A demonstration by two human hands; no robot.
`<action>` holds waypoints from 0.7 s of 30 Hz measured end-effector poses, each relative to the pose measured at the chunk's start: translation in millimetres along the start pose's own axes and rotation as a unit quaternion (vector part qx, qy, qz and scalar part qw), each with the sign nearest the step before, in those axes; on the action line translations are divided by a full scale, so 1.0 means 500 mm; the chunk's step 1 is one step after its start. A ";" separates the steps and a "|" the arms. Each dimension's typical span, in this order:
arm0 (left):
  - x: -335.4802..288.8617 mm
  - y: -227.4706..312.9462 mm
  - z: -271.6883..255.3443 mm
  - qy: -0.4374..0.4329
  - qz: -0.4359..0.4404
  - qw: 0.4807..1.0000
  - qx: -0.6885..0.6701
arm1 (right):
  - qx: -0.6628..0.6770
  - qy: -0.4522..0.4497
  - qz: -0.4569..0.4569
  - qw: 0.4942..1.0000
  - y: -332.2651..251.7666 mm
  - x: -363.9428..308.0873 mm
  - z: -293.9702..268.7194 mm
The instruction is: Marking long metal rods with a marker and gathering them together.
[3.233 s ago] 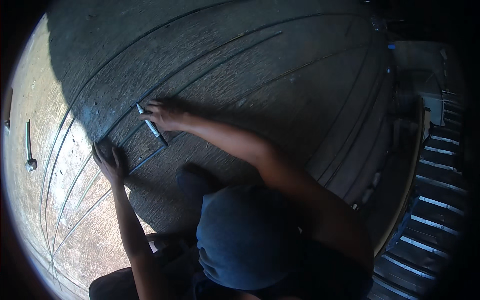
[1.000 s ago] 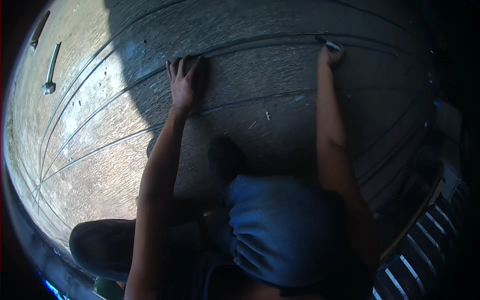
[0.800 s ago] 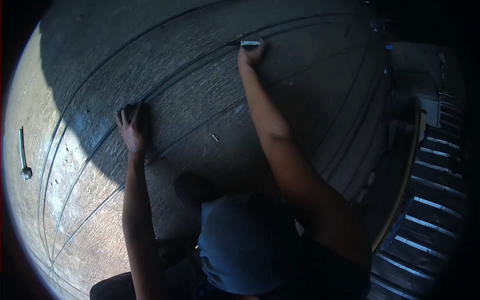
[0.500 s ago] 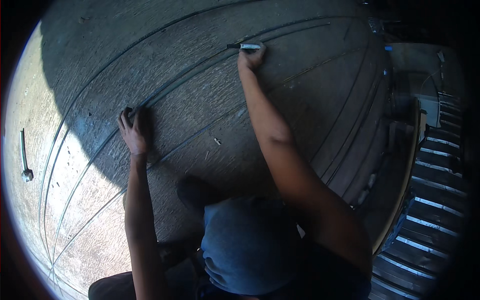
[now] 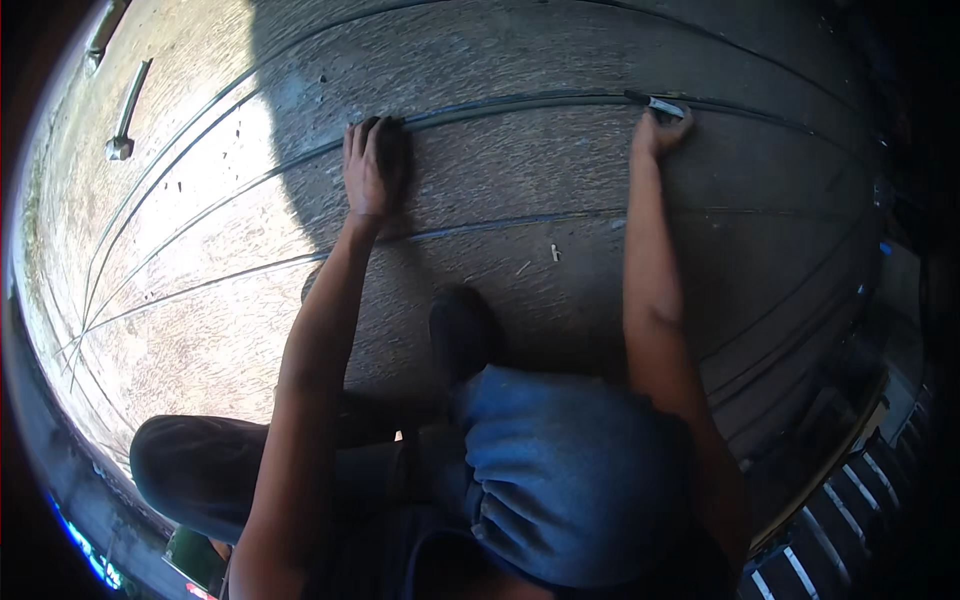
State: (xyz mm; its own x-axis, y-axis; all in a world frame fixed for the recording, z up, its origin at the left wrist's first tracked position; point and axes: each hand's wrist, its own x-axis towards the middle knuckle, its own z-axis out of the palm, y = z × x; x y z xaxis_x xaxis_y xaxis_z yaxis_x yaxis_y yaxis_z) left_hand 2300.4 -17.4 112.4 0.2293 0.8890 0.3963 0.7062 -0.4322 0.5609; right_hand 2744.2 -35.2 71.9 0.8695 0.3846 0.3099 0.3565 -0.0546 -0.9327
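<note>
My right hand point(image 5: 662, 132) pinches a marker point(image 5: 664, 106) with a white barrel and a dark end. The dark end is over or beside a long thin rod point(image 5: 520, 103) lying on the rough brown floor; I cannot tell whether it touches. My left hand point(image 5: 368, 170) is farther left along the same rod, its fingers bent down over it and closed around the near end of the greenish stretch. Shadow hides the fingertips. Other long thin rods point(image 5: 510, 219) run roughly alongside, nearer to me.
A metal tool with a thick head point(image 5: 120, 148) lies on the sunlit floor at the far left, near another long metal piece point(image 5: 105, 35). Small pale scraps point(image 5: 555, 254) lie between my arms. My blue-clad knee point(image 5: 570, 470) is in front. Slatted metal point(image 5: 830, 530) stands at the lower right.
The whole view has turned, so both hands and the rods appear farther right and the rod looks more level. The marker remains in my right hand, the left still at the rod.
</note>
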 end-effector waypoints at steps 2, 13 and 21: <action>0.001 -0.009 -0.005 0.000 -0.010 0.999 -0.032 | -0.006 -0.025 -0.015 1.000 -0.009 -0.007 -0.002; 0.003 -0.024 -0.014 0.022 -0.021 0.992 -0.120 | -0.113 -0.014 -0.070 0.991 -0.025 -0.019 0.005; -0.014 -0.022 -0.014 0.029 0.013 0.997 -0.065 | -0.144 0.011 -0.086 0.986 -0.033 -0.021 0.011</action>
State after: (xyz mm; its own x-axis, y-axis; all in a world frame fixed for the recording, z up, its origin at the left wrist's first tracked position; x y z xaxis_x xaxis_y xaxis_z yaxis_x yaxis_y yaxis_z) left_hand 2286.4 -19.9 108.7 0.2055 0.8684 0.4513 0.6065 -0.4749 0.6377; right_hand 2727.1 -33.1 83.0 0.7932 0.3913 0.4665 0.5798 -0.2514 -0.7750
